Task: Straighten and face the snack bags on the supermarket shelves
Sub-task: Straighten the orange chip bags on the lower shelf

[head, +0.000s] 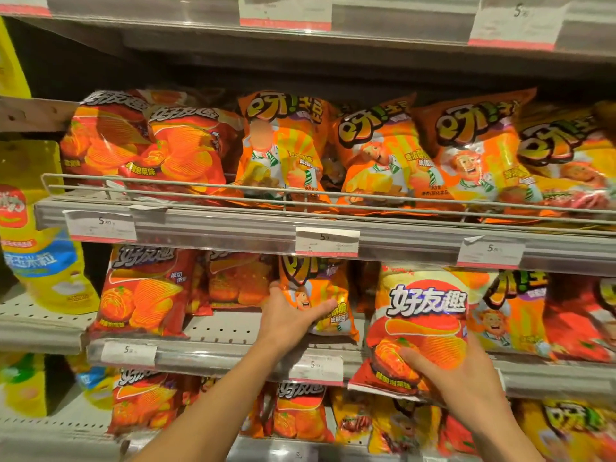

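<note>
Grey metal supermarket shelves (230, 328) fill the view, stacked in tiers — their perforated decks show pale where bare. A thin grey wire guard rail (166, 188) runs along the front of the upper middle tier. Clear plastic price strips (213, 230) line each shelf edge, holding white paper price tags with red lower borders (326, 241); the print on them is too blurred to read. The recess beneath the top shelf (300, 38) is dark with shadow — elsewhere the light is warm and even.

left hand (287, 317) gripping orange bag (318, 296); right hand (456, 373) holding red bag (421, 323)
</note>
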A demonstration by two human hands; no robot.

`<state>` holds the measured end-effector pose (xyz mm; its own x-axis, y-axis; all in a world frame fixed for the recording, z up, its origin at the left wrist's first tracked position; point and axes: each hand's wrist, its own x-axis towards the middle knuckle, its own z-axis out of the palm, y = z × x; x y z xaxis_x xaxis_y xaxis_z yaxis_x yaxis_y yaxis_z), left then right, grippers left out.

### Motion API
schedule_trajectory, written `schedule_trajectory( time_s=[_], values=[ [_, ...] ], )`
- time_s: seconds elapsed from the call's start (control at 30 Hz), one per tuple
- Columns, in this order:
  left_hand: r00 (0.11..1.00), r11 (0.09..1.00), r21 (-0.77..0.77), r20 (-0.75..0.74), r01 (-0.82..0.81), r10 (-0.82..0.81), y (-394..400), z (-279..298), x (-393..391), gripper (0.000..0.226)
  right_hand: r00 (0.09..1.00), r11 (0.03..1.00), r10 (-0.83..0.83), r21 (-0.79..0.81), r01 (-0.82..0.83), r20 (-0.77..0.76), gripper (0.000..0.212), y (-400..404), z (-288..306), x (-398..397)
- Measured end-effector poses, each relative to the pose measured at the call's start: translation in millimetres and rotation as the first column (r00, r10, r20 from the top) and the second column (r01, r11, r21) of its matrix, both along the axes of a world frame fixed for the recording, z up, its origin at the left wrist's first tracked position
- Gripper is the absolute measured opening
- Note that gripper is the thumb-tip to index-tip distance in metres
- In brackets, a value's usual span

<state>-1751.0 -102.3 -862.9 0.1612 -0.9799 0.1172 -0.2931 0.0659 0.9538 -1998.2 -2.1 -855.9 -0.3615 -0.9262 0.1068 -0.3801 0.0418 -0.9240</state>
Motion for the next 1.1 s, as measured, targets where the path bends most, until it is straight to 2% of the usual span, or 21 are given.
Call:
schedule_trajectory(
  time_s=[0.1,0.17,0.27,0.43,0.6,0.67,0.77,0.83,0.9,1.0,1.1],
  values=[
    [1.000,1.000,-0.015,0.016,-0.009,0.009,-3,-3,-17,0.093,1.000,1.000,0.008,0.014,-0.009,0.011,0.085,5,-5,-9],
    [0.991,0.999,-0.016,0.128,-0.031,0.032,-1,-7,-22,0.100,1.000,1.000,0.017,0.012,-0.017,0.011,0.084,7,-7,-11],
    [0.966,0.999,-0.017,0.257,-0.035,0.039,4,-13,-25,0.093,0.999,0.999,0.049,0.009,-0.049,0.018,0.085,9,-8,-7],
    [0.962,1.000,-0.002,0.272,0.021,-0.020,3,-15,-24,0.088,0.991,0.993,0.114,-0.016,-0.113,0.071,0.088,12,-7,4],
    [0.954,0.993,0.041,0.273,0.115,-0.121,3,-13,-14,0.085,0.980,0.984,0.175,-0.031,-0.173,0.098,0.081,21,-6,18],
    [0.943,0.995,0.040,0.317,0.096,-0.103,10,-14,-3,0.079,0.975,0.980,0.201,-0.030,-0.199,0.098,0.079,25,-6,28],
    [0.856,0.991,-0.135,0.512,-0.004,0.073,26,-26,29,0.065,0.961,0.966,0.259,-0.018,-0.259,0.094,0.073,26,-9,52],
    [0.803,0.954,-0.296,0.554,-0.056,0.219,39,-37,58,0.047,0.948,0.951,0.309,-0.011,-0.309,0.079,0.074,22,-10,75],
    [0.726,0.905,-0.416,0.596,-0.086,0.343,51,-48,89,0.038,0.935,0.937,0.349,-0.013,-0.349,0.066,0.085,15,-8,102],
    [0.600,0.892,-0.447,0.695,-0.069,0.396,67,-62,129,0.037,0.929,0.929,0.369,-0.016,-0.368,0.014,0.097,-2,-5,142],
    [0.496,0.916,-0.400,0.804,0.042,0.328,77,-71,154,0.045,0.936,0.935,0.348,-0.047,-0.350,-0.042,0.083,-25,-1,178]
  ],
)
